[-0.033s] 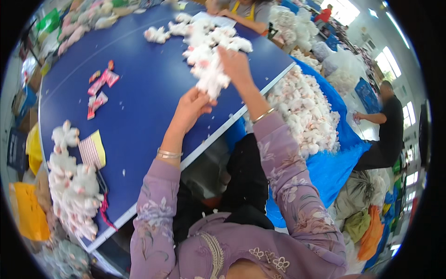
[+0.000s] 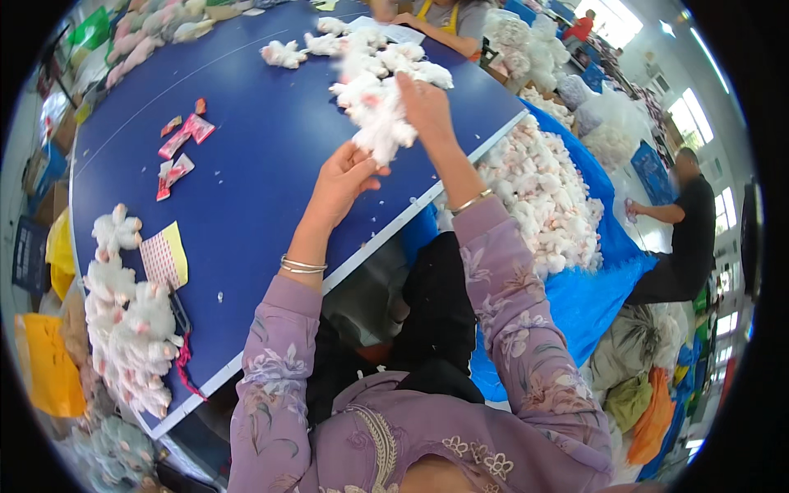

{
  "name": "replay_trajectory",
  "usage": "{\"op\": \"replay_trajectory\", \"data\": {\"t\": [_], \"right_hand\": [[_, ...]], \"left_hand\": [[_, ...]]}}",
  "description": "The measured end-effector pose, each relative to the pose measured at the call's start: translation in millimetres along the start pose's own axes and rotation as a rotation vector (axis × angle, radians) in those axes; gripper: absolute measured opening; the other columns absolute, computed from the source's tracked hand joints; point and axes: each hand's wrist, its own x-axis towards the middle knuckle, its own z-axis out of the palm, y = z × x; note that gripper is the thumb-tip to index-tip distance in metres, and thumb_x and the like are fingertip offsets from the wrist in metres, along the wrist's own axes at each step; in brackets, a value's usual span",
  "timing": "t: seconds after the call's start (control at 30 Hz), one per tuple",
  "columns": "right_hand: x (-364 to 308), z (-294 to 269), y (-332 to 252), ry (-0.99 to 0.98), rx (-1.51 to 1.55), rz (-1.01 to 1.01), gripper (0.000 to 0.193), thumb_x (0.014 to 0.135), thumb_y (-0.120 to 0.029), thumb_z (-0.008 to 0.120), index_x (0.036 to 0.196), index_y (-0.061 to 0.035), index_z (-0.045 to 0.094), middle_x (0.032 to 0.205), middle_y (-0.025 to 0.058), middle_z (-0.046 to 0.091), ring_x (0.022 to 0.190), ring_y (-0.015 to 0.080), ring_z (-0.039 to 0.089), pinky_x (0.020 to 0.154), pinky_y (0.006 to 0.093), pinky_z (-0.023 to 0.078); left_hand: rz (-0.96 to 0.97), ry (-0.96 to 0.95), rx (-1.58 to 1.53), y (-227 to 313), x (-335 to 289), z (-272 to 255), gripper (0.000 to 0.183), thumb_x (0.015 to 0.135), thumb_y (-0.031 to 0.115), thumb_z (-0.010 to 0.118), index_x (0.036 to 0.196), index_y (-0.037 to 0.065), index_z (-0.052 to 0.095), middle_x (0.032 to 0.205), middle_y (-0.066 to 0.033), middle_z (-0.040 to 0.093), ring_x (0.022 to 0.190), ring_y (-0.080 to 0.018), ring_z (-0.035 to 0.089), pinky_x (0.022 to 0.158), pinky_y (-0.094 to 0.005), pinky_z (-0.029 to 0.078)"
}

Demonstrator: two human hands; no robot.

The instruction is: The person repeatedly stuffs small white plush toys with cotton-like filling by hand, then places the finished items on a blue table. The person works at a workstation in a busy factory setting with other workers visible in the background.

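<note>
A white plush toy point(image 2: 380, 131) is pinched at its near end by the left hand point(image 2: 345, 181) over the blue table point(image 2: 263, 177); its right side is touched by the right hand point(image 2: 426, 108), whose grip cannot be told.

No text can be read: marks on the sheet point(image 2: 164, 255) and pink packets point(image 2: 199, 129) are too small
</note>
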Motion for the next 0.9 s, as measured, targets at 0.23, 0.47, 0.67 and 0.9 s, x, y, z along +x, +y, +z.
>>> {"op": "replay_trajectory", "data": {"t": [0.23,0.47,0.67,0.9], "right_hand": [[-9.1,-5.3,-13.5,0.068,0.167,0.089,0.046,0.092,-0.036,0.057,0.074,0.0065,0.064,0.060,0.0096,0.059,0.058,0.0131,0.054,0.054,0.0335,0.042],[-36.2,-6.0,9.5,0.072,0.140,0.095,0.045,0.094,-0.036,0.058,0.074,0.0046,0.060,0.060,0.0066,0.056,0.058,0.0115,0.048,0.054,0.0333,0.039],[-62.2,-3.3,41.0,0.146,0.308,0.243,0.044,0.093,-0.033,0.060,0.065,0.0004,0.054,0.058,-0.0001,0.050,0.056,0.0066,0.041,0.049,0.0298,0.034],[-82.2,-2.5,56.5,0.196,0.193,0.276,0.044,0.092,-0.034,0.062,0.065,0.0003,0.055,0.058,-0.0006,0.049,0.057,0.0070,0.042,0.051,0.0306,0.035]], "left_hand": [[0.264,0.227,0.212,18.0,-12.6,13.6,0.021,0.085,0.008,0.066,0.100,0.001,0.053,0.087,-0.0021,0.061,0.076,-0.0078,0.060,0.062,-0.0215,0.047],[0.225,0.174,0.256,9.0,-4.9,11.8,0.019,0.087,0.001,0.062,0.103,0.000,0.053,0.077,-0.0004,0.061,0.068,-0.0045,0.057,0.059,-0.0181,0.044],[0.131,0.029,0.394,4.4,-10.2,14.3,0.021,0.083,0.000,0.063,0.101,-0.005,0.056,0.077,-0.0019,0.062,0.067,-0.0047,0.057,0.060,-0.0203,0.046],[0.106,0.096,0.646,-8.0,-13.7,18.1,0.016,0.074,0.007,0.067,0.084,-0.003,0.058,0.068,-0.0021,0.060,0.061,-0.0046,0.054,0.056,-0.0220,0.045]]}}
